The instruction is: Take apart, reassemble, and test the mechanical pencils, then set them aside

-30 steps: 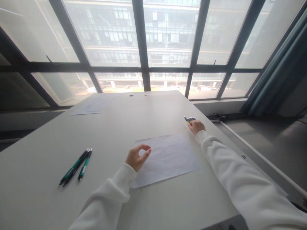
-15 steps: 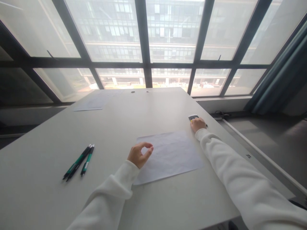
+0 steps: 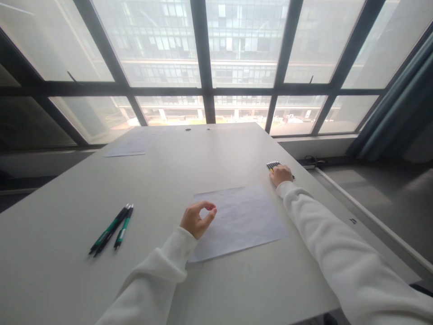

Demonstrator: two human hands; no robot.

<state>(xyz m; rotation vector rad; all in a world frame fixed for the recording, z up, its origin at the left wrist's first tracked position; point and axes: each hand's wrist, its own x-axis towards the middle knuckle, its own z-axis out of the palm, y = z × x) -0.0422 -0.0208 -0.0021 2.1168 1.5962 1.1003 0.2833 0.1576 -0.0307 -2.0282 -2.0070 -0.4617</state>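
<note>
My left hand is over the left part of a white sheet of paper. Its thumb and forefinger curve into a ring with their tips together, and no object shows between them. Further off to the right, my right hand lies on a row of dark pens, its fingers closed around them. Silver tips and a bit of yellow stick out beyond the hand, and dark ends show at its right side. The hand hides the middle of the pens.
Several green and black pens lie on the white table at left. More paper rests at the far left. The table's right edge runs close to my right hand. Windows stand behind, with a curtain at right.
Both hands hold nearly the same pose and place. Only a tiny shift of the whole view shows.
</note>
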